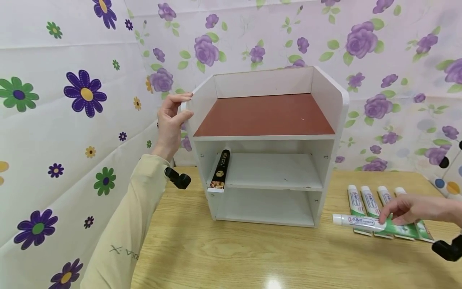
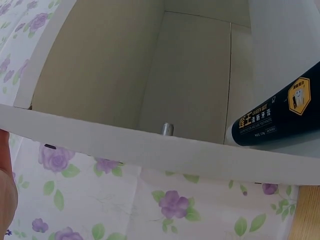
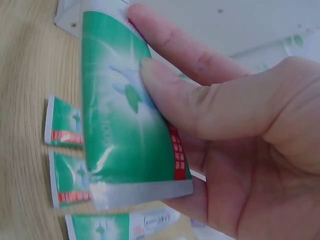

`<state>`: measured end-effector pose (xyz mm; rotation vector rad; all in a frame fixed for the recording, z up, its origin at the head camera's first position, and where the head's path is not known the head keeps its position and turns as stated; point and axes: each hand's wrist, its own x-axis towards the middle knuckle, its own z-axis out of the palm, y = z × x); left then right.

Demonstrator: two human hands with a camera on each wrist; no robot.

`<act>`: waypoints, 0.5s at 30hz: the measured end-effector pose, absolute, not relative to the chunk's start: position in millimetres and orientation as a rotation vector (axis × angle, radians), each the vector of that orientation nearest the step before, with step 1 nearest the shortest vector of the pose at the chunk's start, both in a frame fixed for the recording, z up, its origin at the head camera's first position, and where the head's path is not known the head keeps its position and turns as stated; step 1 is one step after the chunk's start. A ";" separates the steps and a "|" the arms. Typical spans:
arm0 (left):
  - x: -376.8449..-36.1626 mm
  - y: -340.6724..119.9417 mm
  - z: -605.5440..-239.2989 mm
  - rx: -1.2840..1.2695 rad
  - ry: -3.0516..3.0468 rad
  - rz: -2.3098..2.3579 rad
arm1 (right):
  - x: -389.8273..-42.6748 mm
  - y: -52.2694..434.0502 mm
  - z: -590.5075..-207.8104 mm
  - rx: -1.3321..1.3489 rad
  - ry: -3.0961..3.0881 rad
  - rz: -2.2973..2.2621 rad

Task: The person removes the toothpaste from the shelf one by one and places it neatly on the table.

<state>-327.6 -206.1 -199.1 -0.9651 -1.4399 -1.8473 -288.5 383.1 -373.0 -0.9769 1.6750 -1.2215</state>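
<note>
My left hand (image 1: 171,124) holds the front edge of the left side panel of a white shelf unit (image 1: 265,137); only a sliver of that hand (image 2: 7,185) appears in the left wrist view. With my right hand (image 1: 411,209) I pinch a green and white toothpaste tube (image 1: 364,222), its white cap pointing left. In the right wrist view, thumb and fingers grip the tube's green part (image 3: 125,115). Below it, several similar toothpaste tubes (image 1: 369,200) lie side by side on the table. A black toothpaste tube (image 1: 220,170) lies on the middle shelf at its left side.
The shelf unit has a reddish-brown top board (image 1: 267,116), a middle shelf (image 1: 274,170) and a bottom compartment (image 1: 267,206). It stands on a wooden table (image 1: 234,253). Flowered cloth (image 1: 274,36) hangs behind and to the left.
</note>
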 end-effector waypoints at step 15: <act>-327.4 -204.9 -199.8 -0.943 -1.453 -1.856 | -289.8 443.8 -396.3 -0.671 1.860 -1.392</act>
